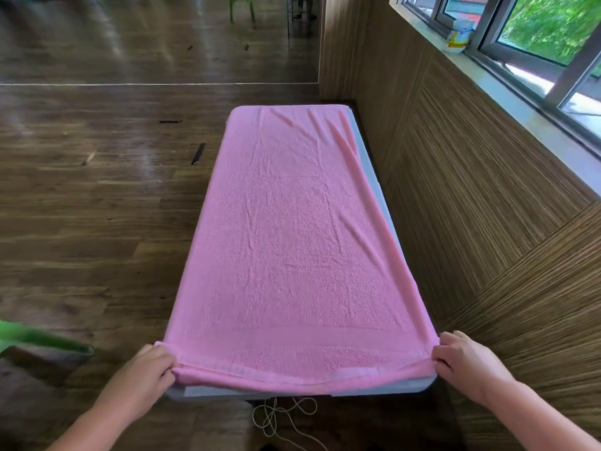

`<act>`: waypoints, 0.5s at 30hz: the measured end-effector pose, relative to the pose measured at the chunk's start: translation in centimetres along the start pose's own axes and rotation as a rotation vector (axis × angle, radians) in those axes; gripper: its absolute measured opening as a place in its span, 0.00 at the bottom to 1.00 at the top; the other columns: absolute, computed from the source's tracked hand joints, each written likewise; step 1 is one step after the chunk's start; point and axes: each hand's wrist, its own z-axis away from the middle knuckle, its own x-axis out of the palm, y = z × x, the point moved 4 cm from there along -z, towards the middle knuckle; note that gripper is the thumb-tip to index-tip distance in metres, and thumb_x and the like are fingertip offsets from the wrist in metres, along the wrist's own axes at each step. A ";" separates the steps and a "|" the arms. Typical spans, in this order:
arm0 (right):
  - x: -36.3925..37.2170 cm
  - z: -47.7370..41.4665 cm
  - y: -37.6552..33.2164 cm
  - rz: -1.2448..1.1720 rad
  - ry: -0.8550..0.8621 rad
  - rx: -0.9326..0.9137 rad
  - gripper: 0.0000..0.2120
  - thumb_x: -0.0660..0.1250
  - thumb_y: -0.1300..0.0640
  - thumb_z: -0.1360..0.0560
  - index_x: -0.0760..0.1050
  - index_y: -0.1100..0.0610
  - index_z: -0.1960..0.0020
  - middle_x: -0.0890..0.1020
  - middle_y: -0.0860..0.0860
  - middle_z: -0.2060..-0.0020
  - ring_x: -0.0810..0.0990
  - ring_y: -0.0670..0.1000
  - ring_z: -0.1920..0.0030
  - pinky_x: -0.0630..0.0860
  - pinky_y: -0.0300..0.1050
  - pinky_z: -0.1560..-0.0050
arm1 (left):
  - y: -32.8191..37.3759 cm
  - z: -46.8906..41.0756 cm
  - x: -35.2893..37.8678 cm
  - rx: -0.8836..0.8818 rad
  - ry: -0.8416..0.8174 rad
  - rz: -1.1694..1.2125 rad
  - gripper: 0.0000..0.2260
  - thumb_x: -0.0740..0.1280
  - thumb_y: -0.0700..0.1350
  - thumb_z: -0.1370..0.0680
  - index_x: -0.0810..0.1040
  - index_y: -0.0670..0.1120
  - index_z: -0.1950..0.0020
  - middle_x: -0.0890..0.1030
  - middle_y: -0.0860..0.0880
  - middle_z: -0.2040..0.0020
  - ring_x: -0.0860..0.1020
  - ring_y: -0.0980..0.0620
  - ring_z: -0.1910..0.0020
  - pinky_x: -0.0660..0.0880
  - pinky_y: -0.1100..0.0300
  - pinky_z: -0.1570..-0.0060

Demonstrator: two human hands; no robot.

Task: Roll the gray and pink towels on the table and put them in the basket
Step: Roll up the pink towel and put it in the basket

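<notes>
Position of item: the pink towel point(292, 249) lies spread flat along a narrow gray counter point(369, 167) and covers nearly all of its top. Its far end hangs over the far edge. Its left side drapes over the left edge. On the right a thin strip of counter shows, widest toward the far end. Shallow creases run across the far half. The near hem is lifted and gathered slightly, with a band of counter showing beneath it.

Hands: the left hand point(153, 366) pinches the near left corner of the towel, fingers curled on the cloth. The right hand point(461, 359) pinches the near right corner in the same way. The two hands are well apart, one at each side of the counter's near end.

Surroundings: a wood-panelled wall point(471, 196) runs close along the counter's right side. Above it is a window point(546, 30) with a sill point(527, 102), and a white tub point(458, 35) stands on the sill. A wooden floor point(97, 203) lies to the left, with a dark strip point(198, 153) on it near the counter. A tangled pale cord point(279, 415) lies on the floor just below the near edge. A blurred green thing point(39, 340) sits at the left margin, beside the left hand; what it is cannot be told. The legs of a green chair point(242, 8) show far off.
</notes>
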 end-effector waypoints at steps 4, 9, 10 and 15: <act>-2.1 -1.8 -0.3 -0.042 -0.117 0.072 0.13 0.58 0.46 0.23 0.75 0.49 0.62 0.72 0.44 0.60 0.74 0.44 0.57 0.68 0.38 0.61 | -0.6 -1.1 -1.0 -0.039 0.046 -0.084 0.12 0.66 0.50 0.22 0.73 0.52 0.66 0.70 0.56 0.62 0.68 0.59 0.58 0.67 0.60 0.61; -2.5 -4.5 -0.4 -0.301 -0.172 0.307 0.08 0.60 0.55 0.25 0.75 0.45 0.59 0.80 0.45 0.60 0.78 0.45 0.60 0.69 0.39 0.66 | 1.3 -3.8 -2.0 -0.220 0.111 0.105 0.10 0.64 0.48 0.20 0.77 0.54 0.60 0.72 0.55 0.60 0.73 0.58 0.62 0.71 0.58 0.62; -2.5 -4.5 -0.6 -0.382 -0.131 0.344 0.09 0.61 0.58 0.25 0.75 0.45 0.54 0.81 0.45 0.58 0.78 0.44 0.60 0.69 0.38 0.67 | 1.6 -3.9 -2.0 -0.243 0.143 0.165 0.07 0.64 0.47 0.20 0.78 0.55 0.56 0.73 0.56 0.57 0.74 0.59 0.62 0.72 0.58 0.62; -1.4 -2.3 -1.1 -0.415 -0.017 0.202 0.14 0.69 0.58 0.30 0.75 0.46 0.47 0.77 0.39 0.54 0.77 0.42 0.57 0.76 0.39 0.58 | 2.1 -2.2 -0.5 -0.143 0.099 0.186 0.12 0.72 0.46 0.29 0.75 0.59 0.51 0.75 0.61 0.50 0.74 0.59 0.56 0.75 0.57 0.62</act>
